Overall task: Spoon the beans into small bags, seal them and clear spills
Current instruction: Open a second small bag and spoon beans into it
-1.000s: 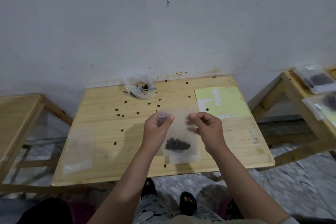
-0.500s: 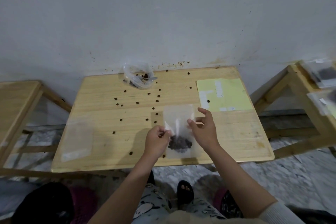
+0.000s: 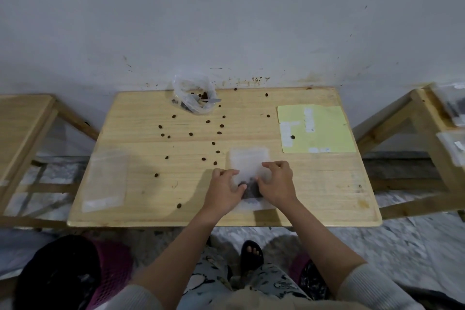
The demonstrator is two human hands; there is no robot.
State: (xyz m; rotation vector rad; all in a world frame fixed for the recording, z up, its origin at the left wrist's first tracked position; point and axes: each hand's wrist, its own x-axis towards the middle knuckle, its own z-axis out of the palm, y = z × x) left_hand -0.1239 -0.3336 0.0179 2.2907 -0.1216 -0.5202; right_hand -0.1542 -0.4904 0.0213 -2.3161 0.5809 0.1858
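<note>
Both the left hand (image 3: 224, 190) and right hand (image 3: 276, 185) press curled fingers on the small bag (image 3: 249, 158); it looks light, limp and slippery, so pinch its 12 o'clock edge

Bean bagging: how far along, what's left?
Done: filled bags lie on the side table. In hand: the small bag with beans lies flat on the table, left hand and right hand pressing on it; seal state unclear. Left: loose beans scattered, empty bag unfilled, a few beans in the supply bag.
</note>
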